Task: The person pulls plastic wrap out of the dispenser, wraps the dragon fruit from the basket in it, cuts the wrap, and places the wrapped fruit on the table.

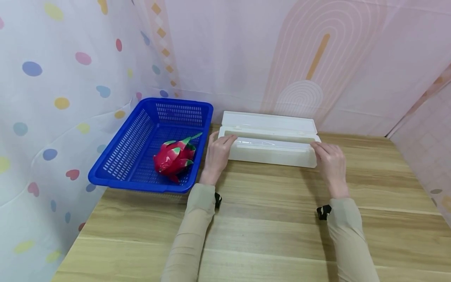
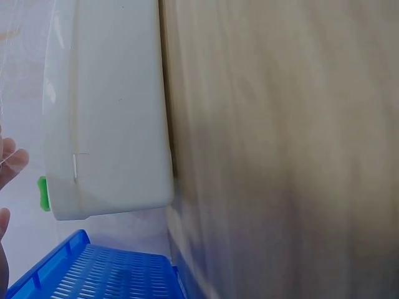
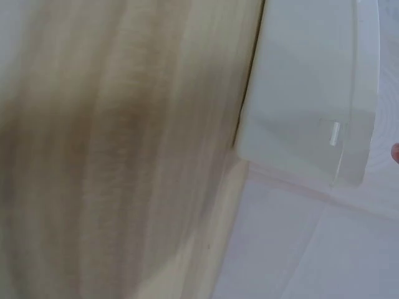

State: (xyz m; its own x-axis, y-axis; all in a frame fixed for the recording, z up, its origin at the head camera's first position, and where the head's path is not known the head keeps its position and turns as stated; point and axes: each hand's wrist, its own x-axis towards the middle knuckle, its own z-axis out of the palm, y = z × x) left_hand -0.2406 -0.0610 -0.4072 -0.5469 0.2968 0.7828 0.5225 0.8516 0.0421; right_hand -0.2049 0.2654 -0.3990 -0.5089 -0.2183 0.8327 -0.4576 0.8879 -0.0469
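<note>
A long white cling film dispenser (image 1: 271,156) lies crosswise on the table, its lid (image 1: 267,121) tipped back. Clear cling film (image 1: 271,143) shows along the front upper edge. At the left end my left hand (image 1: 217,153) pinches the film between thumb and fingers; a see-through strip runs by the fingertips (image 2: 15,161) in the left wrist view. My right hand (image 1: 330,159) pinches the film at the opposite corner. Only one fingertip (image 3: 396,152) of it enters the right wrist view. A small green piece (image 2: 43,193) sticks out behind the dispenser's left end.
Left of the dispenser stands a blue plastic basket (image 1: 123,183) with slotted walls, close by my left forearm. A red dragon fruit (image 1: 172,158) with green tips lies in it. The wooden table (image 1: 264,235) meets patterned curtains (image 1: 232,58) behind and at both sides.
</note>
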